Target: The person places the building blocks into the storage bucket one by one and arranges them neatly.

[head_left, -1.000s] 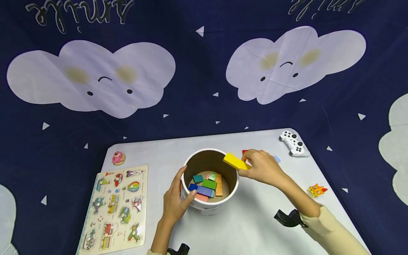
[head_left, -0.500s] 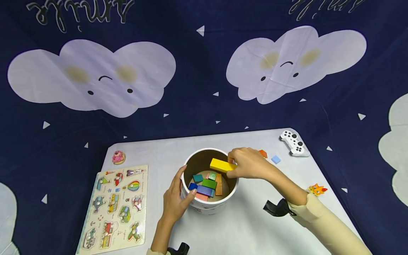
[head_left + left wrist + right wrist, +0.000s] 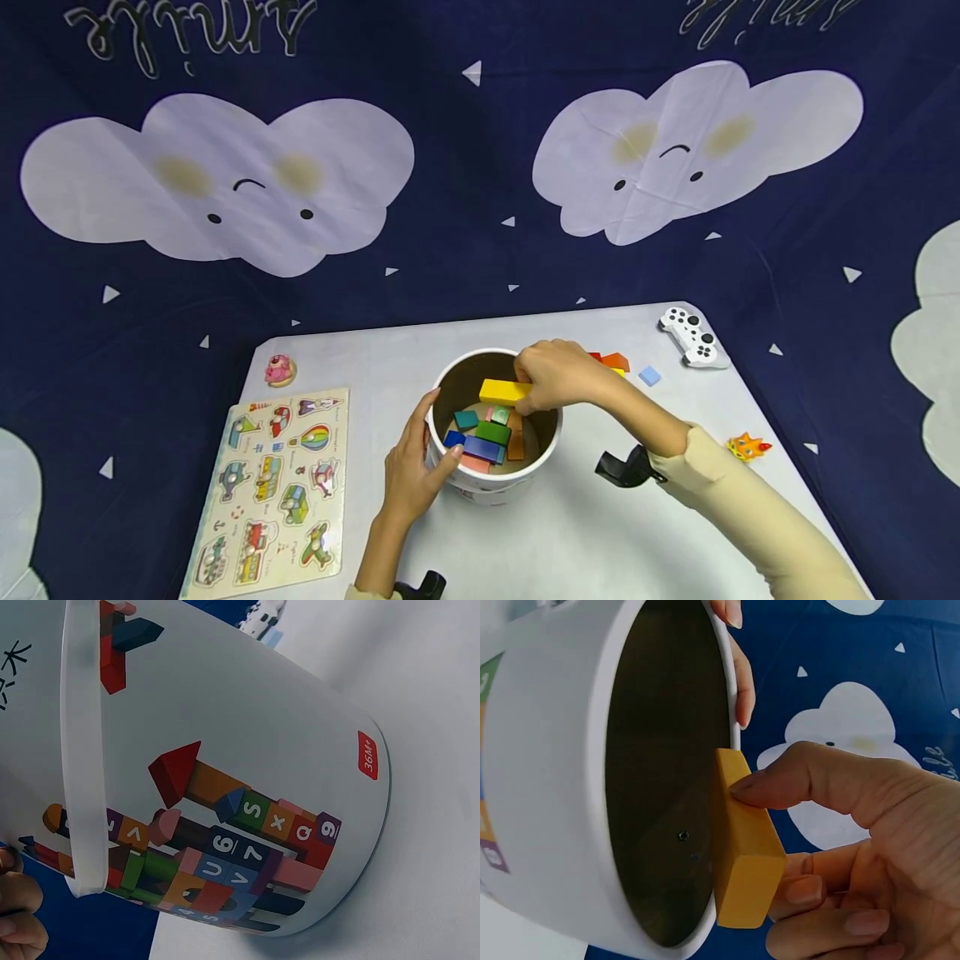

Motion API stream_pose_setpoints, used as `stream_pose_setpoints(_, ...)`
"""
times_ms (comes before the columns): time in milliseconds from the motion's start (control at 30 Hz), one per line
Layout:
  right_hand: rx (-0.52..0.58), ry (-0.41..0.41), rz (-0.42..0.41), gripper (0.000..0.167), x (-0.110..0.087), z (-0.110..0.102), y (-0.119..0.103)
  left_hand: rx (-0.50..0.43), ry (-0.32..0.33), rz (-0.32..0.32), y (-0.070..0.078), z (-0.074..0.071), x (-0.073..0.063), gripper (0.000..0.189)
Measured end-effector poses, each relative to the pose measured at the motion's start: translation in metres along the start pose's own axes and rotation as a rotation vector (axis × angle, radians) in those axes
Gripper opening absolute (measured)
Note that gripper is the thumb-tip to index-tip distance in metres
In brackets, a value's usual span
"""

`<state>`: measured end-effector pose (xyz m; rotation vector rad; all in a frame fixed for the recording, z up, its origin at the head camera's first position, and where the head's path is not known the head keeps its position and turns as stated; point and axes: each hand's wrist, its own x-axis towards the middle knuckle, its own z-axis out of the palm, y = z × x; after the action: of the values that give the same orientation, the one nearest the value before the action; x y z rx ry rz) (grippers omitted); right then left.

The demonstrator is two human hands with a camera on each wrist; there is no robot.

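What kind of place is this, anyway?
Probably a play corner, though I can't tell whether it's at home. It has a tub of coloured blocks, a picture puzzle board and a blue backdrop with cloud faces.

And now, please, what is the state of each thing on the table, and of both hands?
Bucket: upright, uncovered
Yellow block: gripped, at the bucket's opening
Left hand: holding the bucket's rim
Right hand: pinching the yellow block
Blocks in the bucket: lying loose
Blocks outside the bucket: lying, some partly hidden
Puzzle board: lying flat
Game controller: lying buttons up
Orange toy: resting
Pink toy: resting
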<state>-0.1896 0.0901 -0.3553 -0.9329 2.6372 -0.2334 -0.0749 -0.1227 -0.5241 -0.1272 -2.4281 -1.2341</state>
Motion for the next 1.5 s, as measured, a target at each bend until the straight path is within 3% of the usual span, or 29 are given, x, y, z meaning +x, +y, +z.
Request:
stream_pose_setpoints(233, -0.060, -0.096, 0.000, 0.028, 0.016, -0.001, -0.006, 0.002, -0.007, -0.008, -0.001, -0.001, 0.000, 0.077)
stream_pose_setpoints(667, -0.132, -0.202, -0.027, 0.028, 0.043, 0.001, -0.015, 0.004, -0.006, -0.006, -0.001, -0.003, 0.000, 0.077)
stream_pose_setpoints(1133, -0.166, -0.282, 0.003, 0.037, 0.066, 0.012, -0.021, 0.014, -0.023, -0.002, -0.002, -0.002, 0.000, 0.078)
stream_pose_setpoints(1500, -0.169, -0.283, 0.005, 0.039, 0.075, 0.018, -0.024, 0.010, -0.025, 0.004, -0.002, -0.002, 0.002, 0.078)
